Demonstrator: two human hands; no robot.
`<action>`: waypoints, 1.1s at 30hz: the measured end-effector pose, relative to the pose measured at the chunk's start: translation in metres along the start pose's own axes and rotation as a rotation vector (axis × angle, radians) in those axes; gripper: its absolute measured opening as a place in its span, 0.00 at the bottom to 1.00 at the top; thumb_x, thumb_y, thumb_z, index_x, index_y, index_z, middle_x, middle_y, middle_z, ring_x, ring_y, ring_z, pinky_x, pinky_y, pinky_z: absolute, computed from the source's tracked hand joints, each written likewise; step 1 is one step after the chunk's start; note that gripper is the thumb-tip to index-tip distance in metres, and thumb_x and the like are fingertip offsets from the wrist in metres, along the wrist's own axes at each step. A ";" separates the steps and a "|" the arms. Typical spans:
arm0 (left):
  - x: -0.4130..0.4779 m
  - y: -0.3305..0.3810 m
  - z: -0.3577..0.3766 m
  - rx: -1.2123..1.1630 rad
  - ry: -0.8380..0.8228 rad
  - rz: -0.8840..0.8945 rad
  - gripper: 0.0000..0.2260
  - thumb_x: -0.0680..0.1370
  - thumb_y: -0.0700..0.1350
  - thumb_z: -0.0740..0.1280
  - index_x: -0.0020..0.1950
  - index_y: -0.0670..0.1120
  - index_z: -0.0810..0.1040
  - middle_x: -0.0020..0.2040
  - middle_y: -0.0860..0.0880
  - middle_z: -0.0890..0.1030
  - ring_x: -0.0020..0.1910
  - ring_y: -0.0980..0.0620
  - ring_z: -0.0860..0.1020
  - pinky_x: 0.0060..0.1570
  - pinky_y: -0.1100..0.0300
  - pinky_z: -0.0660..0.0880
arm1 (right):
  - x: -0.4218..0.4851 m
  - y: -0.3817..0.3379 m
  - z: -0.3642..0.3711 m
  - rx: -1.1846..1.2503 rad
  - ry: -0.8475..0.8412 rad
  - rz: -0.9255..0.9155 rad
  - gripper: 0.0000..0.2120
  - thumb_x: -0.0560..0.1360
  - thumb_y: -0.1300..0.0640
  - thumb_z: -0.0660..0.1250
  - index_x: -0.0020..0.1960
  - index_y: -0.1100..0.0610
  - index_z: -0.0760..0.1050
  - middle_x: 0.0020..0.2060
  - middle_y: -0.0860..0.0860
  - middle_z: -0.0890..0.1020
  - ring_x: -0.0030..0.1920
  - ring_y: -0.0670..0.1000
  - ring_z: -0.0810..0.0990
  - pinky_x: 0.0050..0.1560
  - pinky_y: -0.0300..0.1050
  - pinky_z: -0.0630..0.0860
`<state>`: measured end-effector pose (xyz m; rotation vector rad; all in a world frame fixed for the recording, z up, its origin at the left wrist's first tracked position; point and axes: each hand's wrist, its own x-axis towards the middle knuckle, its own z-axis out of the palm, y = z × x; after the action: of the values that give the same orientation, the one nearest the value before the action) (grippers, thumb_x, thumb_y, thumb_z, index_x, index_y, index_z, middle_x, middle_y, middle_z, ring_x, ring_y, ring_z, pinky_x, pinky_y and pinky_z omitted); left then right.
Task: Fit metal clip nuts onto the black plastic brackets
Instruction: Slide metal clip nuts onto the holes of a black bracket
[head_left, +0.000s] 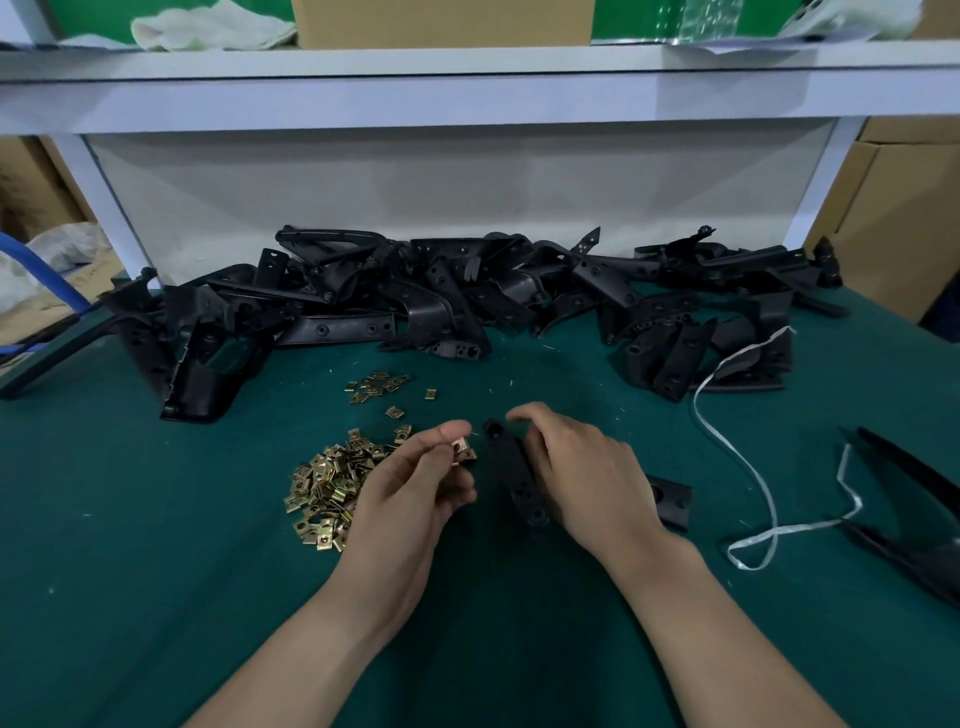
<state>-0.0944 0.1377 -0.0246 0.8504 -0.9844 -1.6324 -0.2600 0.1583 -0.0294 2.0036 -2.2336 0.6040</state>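
My right hand (582, 467) grips a black plastic bracket (511, 470) above the green table; the bracket's holed end points away from me. My left hand (421, 473) pinches a brass-coloured clip nut (464, 449) between thumb and fingers, just left of the bracket's far end and apart from it. A heap of loose clip nuts (332, 486) lies left of my left hand. A smaller scatter of clip nuts (376, 387) sits farther back.
A long pile of black brackets (467, 301) fills the back of the green table (156, 545) under a white shelf (467, 98). One bracket (670, 499) lies right of my right hand. A white strap (748, 457) and large black parts (914, 525) lie at right.
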 end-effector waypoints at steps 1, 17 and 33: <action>0.000 0.000 0.000 -0.005 -0.003 -0.001 0.12 0.83 0.36 0.60 0.54 0.43 0.83 0.35 0.51 0.78 0.35 0.56 0.77 0.39 0.63 0.79 | 0.003 0.000 -0.003 -0.003 -0.044 0.027 0.16 0.82 0.55 0.58 0.68 0.42 0.65 0.39 0.43 0.77 0.38 0.51 0.74 0.36 0.48 0.63; 0.001 0.000 -0.004 -0.024 -0.022 -0.011 0.10 0.82 0.37 0.62 0.57 0.40 0.82 0.38 0.48 0.77 0.36 0.54 0.77 0.41 0.61 0.79 | 0.025 0.030 -0.063 1.647 -0.615 0.293 0.19 0.84 0.51 0.53 0.64 0.52 0.80 0.29 0.45 0.63 0.22 0.42 0.57 0.21 0.36 0.57; 0.001 -0.001 -0.003 -0.018 -0.017 -0.001 0.11 0.82 0.36 0.61 0.55 0.41 0.83 0.36 0.49 0.78 0.36 0.55 0.77 0.41 0.61 0.79 | 0.020 0.017 -0.055 2.582 -0.900 0.510 0.16 0.84 0.56 0.51 0.66 0.59 0.71 0.30 0.45 0.61 0.23 0.44 0.59 0.23 0.36 0.48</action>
<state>-0.0926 0.1360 -0.0271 0.8266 -0.9794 -1.6498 -0.2906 0.1591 0.0234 -0.1790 0.1709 -1.0507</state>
